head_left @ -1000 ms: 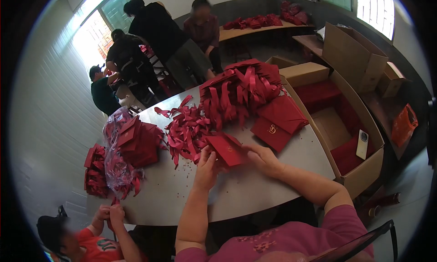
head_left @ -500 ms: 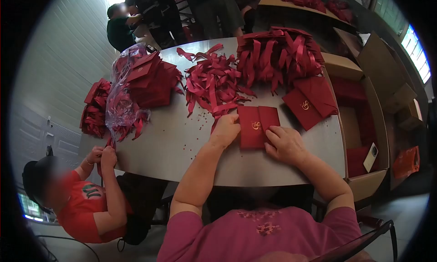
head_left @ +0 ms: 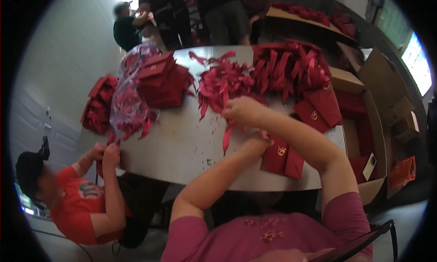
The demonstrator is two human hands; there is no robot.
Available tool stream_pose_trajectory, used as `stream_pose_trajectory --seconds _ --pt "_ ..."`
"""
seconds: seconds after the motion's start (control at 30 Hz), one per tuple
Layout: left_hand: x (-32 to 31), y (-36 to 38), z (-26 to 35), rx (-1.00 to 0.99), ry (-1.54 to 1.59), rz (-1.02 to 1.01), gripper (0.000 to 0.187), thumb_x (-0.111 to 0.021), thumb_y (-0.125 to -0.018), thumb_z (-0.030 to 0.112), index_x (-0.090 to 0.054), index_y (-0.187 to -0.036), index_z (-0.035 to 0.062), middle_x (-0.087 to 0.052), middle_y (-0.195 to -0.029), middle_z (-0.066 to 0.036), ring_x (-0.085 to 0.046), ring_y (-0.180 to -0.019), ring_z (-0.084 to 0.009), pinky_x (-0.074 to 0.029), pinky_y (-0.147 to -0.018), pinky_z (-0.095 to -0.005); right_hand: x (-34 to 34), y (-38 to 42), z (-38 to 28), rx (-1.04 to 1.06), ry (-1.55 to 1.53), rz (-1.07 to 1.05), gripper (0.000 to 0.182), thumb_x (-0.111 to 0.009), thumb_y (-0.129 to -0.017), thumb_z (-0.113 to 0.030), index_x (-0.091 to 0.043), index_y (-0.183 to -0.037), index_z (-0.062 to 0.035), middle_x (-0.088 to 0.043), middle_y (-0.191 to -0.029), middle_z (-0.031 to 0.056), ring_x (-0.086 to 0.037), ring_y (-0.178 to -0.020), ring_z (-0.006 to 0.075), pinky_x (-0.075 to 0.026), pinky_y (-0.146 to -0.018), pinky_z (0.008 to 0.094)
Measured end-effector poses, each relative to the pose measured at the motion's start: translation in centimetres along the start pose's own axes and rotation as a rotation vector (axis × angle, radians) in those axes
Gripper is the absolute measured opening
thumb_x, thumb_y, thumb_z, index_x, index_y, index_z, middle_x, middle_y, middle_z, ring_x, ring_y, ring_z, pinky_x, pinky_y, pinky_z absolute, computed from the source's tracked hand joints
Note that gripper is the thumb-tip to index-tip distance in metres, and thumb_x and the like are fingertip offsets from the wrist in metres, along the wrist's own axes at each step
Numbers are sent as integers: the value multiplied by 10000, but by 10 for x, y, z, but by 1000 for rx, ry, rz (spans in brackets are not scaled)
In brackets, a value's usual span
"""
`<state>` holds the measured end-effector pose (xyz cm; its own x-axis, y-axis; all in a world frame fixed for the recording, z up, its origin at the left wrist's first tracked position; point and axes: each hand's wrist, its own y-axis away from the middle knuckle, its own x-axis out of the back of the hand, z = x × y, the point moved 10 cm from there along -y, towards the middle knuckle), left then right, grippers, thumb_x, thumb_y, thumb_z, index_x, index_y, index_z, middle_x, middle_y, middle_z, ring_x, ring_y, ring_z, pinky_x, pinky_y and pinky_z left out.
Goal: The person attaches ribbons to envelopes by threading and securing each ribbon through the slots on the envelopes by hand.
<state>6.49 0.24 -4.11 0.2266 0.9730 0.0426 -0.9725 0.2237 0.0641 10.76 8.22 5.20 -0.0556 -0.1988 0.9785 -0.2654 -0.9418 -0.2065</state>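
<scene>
My right hand [head_left: 241, 111] is crossed over to the pile of red ribbons [head_left: 223, 82], its fingers closed on a ribbon [head_left: 226, 137] that dangles toward the table. Below it, my left hand [head_left: 263, 139] grips the upper left corner of a flat red gift bag [head_left: 278, 153]. This bag has a gold monogram and lies tilted near the front edge. My right forearm passes over its upper part, and the left fingertips are partly hidden. Another red gift bag [head_left: 314, 115] with the same monogram lies behind it to the right.
Stacked red bags with ribbons [head_left: 291, 64] fill the back right; more bags [head_left: 159, 82] and clear plastic wrap [head_left: 129, 98] lie left. An open carton [head_left: 381, 159] with a phone [head_left: 369, 166] stands right of the metal table [head_left: 177, 146]. A co-worker [head_left: 84, 203] sits at left.
My right hand has left the bag and reached left to the ribbons, taking one. The bag has shifted right and toward me and turned; my left hand has moved right to its corner.
</scene>
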Motion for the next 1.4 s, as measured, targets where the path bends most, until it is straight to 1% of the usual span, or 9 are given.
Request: stream_pose_trajectory --seconds 0.13,0.23,0.3,0.37,0.53,0.6,1.07,1.17,1.4 --pt "-4 -8 14 -420 -203 -75 227 -620 -839 36 -539 -1044 89 -543 -954 -9 -519 -790 -128 -444 -646 -289 -25 -19 19 -164 245 -215 119 -610 -789 -165 -702 -863 -145 -668 -900 62 -675 -852 235 -497 -737 405" --pt "-9 -15 -18 -60 -480 -5 262 -616 -849 36 -545 -1101 50 -598 -1023 -36 -578 -873 -135 -479 -750 -276 36 -11 49 -311 87 249 89 -602 -787 -120 -657 -842 -79 -655 -855 108 -664 -808 309 -522 -739 417" --pt "-32 -9 -48 281 244 -202 259 -585 -890 42 -543 -1143 7 -639 -1079 -77 -622 -930 -147 -501 -818 -277 84 -1 69 -299 -124 515 115 -588 -801 -107 -634 -857 -18 -632 -818 183 -638 -757 399 -524 -681 418" --pt "-32 3 -35 285 390 -181 223 -564 -910 44 -556 -1128 -1 -652 -1061 -83 -634 -912 -149 -511 -809 -279 119 17 82 -465 -424 580 98 -622 -839 -63 -605 -835 33 -619 -720 190 -625 -631 236 -486 -594 345" --pt "-20 -4 -31 275 512 -125 137 -529 -957 63 -606 -1055 6 -674 -994 -74 -646 -850 -139 -523 -771 -277 145 57 77 -481 -391 544 155 -662 -852 -71 -560 -805 36 -543 -663 167 -520 -570 179 -445 -559 331" --pt "-2 -11 -32 218 450 12 153 -576 -944 128 -618 -1014 -2 -654 -888 -56 -600 -783 -129 -497 -708 -284 144 73 74 -538 -311 470 245 -681 -860 -214 -600 -799 9 -599 -726 209 -605 -690 378 -475 -616 426" --pt "15 -3 -24 341 589 147 203 -506 -945 85 -553 -1139 45 -642 -1096 -68 -637 -974 -190 -524 -860 -375 102 250 25 -633 -34 -44 215 -674 -864 -236 -633 -762 -51 -607 -826 120 -607 -753 331 -494 -681 422" --pt "15 -9 -40 367 524 128 191 -506 -945 92 -559 -1125 56 -643 -1084 -57 -638 -980 -192 -525 -853 -371 109 217 21 -516 -14 228 190 -677 -847 -247 -681 -854 -57 -616 -927 112 -619 -836 319 -507 -756 412" --pt "22 -5 -36 367 383 130 214 -591 -908 94 -567 -1121 95 -650 -1018 -27 -637 -864 -160 -506 -648 -288 -8 118 64 -676 -20 37 209 -600 -818 -256 -708 -861 -82 -630 -919 141 -625 -885 344 -498 -816 459"
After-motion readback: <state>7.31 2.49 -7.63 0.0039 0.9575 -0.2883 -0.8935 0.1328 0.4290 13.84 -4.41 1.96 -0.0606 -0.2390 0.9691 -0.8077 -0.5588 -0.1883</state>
